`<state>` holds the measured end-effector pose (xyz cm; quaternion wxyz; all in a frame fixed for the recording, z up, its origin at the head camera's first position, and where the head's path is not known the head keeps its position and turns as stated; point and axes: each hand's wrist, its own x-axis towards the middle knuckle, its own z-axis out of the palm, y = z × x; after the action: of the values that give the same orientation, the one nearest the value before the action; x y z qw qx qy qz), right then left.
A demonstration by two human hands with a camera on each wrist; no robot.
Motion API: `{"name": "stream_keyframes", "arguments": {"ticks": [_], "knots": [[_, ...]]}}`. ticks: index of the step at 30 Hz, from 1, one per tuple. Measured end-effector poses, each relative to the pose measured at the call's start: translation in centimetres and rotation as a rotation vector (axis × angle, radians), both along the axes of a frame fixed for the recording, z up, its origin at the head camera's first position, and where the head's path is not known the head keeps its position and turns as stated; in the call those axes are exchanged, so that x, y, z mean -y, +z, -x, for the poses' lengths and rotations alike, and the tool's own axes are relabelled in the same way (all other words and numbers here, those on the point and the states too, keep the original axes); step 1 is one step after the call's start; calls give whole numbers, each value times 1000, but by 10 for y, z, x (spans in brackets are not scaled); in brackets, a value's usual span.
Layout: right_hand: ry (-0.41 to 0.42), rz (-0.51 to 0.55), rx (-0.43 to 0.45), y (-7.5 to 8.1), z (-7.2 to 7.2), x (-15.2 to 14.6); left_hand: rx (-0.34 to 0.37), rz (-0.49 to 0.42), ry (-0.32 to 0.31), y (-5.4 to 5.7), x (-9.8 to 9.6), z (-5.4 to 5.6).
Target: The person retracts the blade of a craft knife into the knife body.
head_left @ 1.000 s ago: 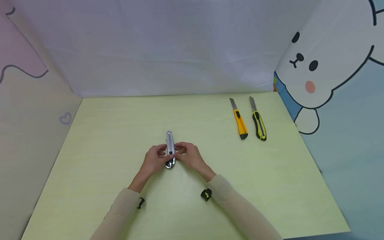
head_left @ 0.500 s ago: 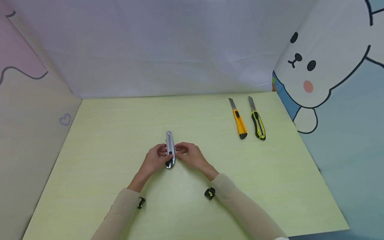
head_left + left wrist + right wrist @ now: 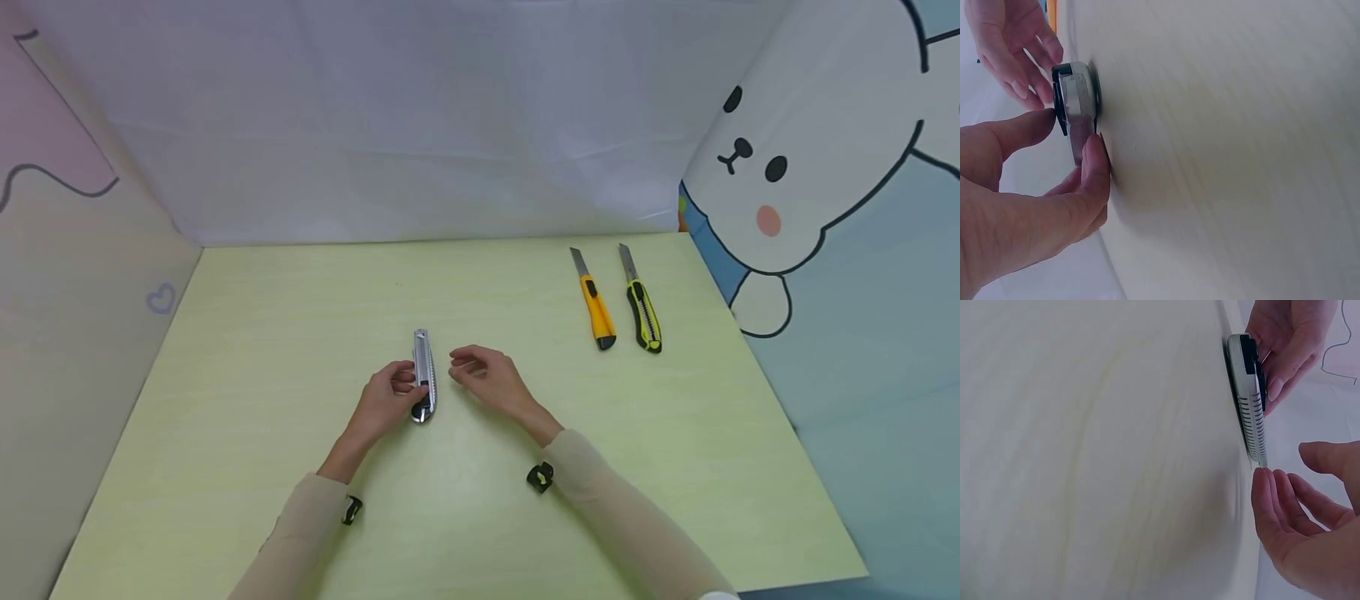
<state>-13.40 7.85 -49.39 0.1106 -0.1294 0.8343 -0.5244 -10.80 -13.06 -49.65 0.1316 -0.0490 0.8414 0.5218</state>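
A silver utility knife (image 3: 423,357) with a black slider lies on the table in the head view, its black-and-silver end towards the person. My left hand (image 3: 381,402) grips it from the left, thumb on the slider and fingers along the side. In the left wrist view the thumb touches the knife's (image 3: 1079,97) dark slider side, and the fingertips sit low at its edge. To the right of the knife, my right hand (image 3: 492,385) is apart from it and holds nothing, fingers loosely bent. The right wrist view shows the knife's (image 3: 1249,394) ribbed edge beyond those fingertips.
At the back right of the pale green table (image 3: 300,300) lie a yellow utility knife (image 3: 597,312) and a green-and-black one (image 3: 644,315), blades out and pointing away. A white cloth wall (image 3: 435,125) rises behind the table, with printed panels at both sides.
My right hand has let go of the silver utility knife's right side and drawn away to the right. The left hand stays at the knife, which keeps its place on the table.
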Motion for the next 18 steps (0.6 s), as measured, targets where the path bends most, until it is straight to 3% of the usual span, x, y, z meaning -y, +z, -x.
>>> {"name": "stream_keyframes", "arguments": {"ticks": [18], "knots": [[-84, 58, -83, 7, 12, -37, -6, 5, -5, 1, 1, -2]]}}
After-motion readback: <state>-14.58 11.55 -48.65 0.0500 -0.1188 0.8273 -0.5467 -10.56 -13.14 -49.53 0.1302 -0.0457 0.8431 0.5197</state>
